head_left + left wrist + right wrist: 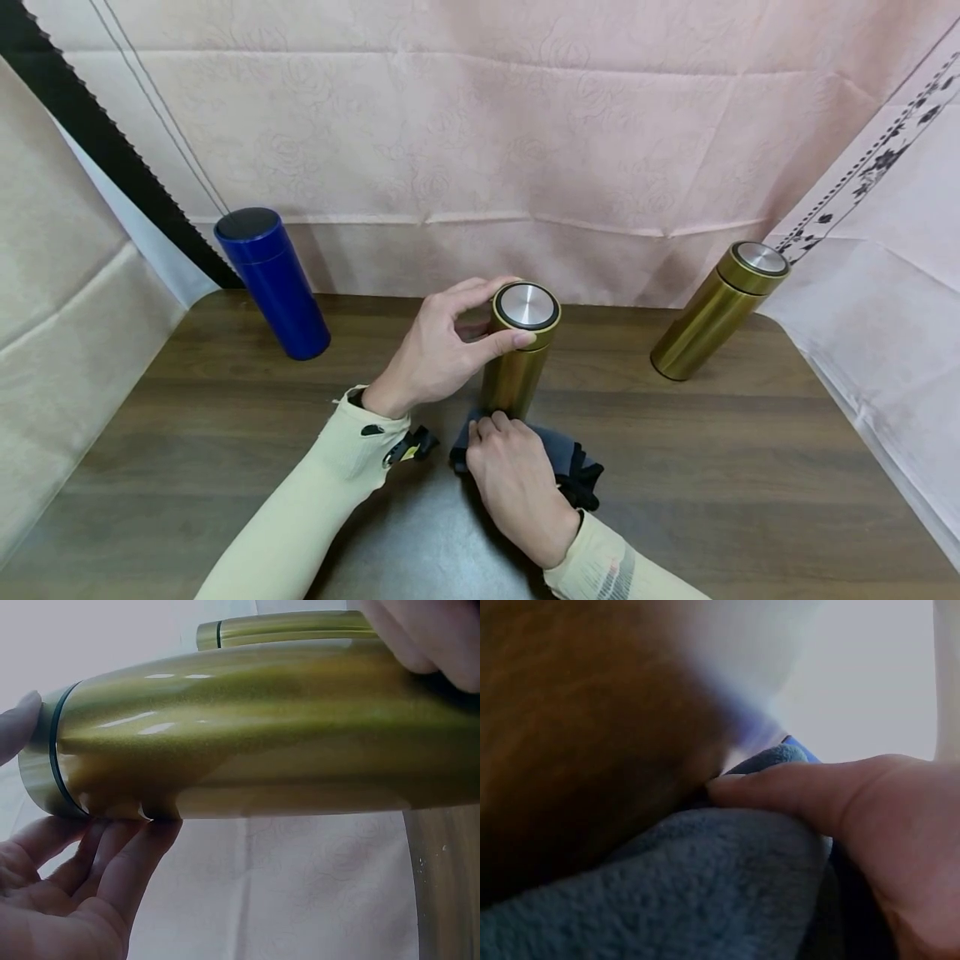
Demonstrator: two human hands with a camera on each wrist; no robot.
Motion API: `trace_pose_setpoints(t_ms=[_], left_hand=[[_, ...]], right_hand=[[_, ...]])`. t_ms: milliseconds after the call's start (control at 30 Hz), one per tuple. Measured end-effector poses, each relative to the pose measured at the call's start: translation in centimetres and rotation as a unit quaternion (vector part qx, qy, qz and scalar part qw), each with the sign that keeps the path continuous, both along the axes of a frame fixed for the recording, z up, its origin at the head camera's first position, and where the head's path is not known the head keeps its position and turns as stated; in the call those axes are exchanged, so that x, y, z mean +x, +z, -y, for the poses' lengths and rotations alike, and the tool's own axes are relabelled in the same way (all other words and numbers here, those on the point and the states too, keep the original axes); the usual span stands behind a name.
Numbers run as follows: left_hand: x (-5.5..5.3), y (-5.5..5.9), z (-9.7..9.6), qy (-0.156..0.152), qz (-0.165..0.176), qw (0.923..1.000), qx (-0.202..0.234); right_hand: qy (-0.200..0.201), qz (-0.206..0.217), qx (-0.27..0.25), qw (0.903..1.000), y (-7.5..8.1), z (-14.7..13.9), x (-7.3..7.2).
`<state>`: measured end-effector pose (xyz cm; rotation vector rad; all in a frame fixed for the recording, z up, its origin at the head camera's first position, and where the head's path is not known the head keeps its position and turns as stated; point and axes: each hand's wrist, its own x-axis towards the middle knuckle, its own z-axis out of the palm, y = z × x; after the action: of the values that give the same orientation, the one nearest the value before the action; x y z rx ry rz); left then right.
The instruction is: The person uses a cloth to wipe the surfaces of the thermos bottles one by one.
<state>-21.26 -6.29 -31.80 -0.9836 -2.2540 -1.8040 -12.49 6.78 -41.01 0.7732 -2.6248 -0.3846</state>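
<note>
The left hand [435, 354] grips the middle flask [514, 382] near its top, fingers parted to its width, probably to steady it over the counter [390, 542]; the right hand [517, 483], fingers curled, holds the cloth [553, 446] against its lower side. The flask's base is hidden.

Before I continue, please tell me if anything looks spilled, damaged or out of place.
Nothing stands out: no spill or damage shows on the held gold bottle or around it. The blue bottle and rightmost gold bottle look tilted opposite ways in the head view, probably only lens stretch; both seem upright.
</note>
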Motion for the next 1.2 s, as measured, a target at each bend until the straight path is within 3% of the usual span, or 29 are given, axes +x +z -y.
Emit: trace_pose_setpoints(t_ms=[167,300,533,700,967,1067,1200], left_hand=[[0.1,-0.1,-0.1,0.000,0.004,1.0000,0.007],[0.1,0.0,-0.1,0.000,0.005,0.9999,0.011],[0.2,0.1,-0.2,0.005,0.011,0.9998,0.017],[0.2,0.2,-0.2,0.011,0.012,0.9998,0.014],[0.5,0.4,-0.2,0.027,0.011,0.9996,0.007],[0.6,0.5,-0.2,0.038,0.001,0.9993,0.000],[0.9,0.7,-0.3,0.050,-0.012,0.9987,-0.004]], right_hand=[[0.005,-0.003,-0.006,1.0000,0.4,-0.2,0.2],[0.008,-0.005,-0.018,0.9998,1.6,-0.5,0.5],[0.020,0.045,-0.110,0.9927,5.8,-2.4,1.0],[0.032,0.056,-0.161,0.9849,8.6,-4.6,1.4],[0.045,0.116,-0.254,0.9590,12.0,-9.0,1.8],[0.020,0.124,-0.287,0.9495,12.9,-10.4,1.5],[-0.024,0.103,-0.337,0.9354,13.3,-11.4,0.6]])
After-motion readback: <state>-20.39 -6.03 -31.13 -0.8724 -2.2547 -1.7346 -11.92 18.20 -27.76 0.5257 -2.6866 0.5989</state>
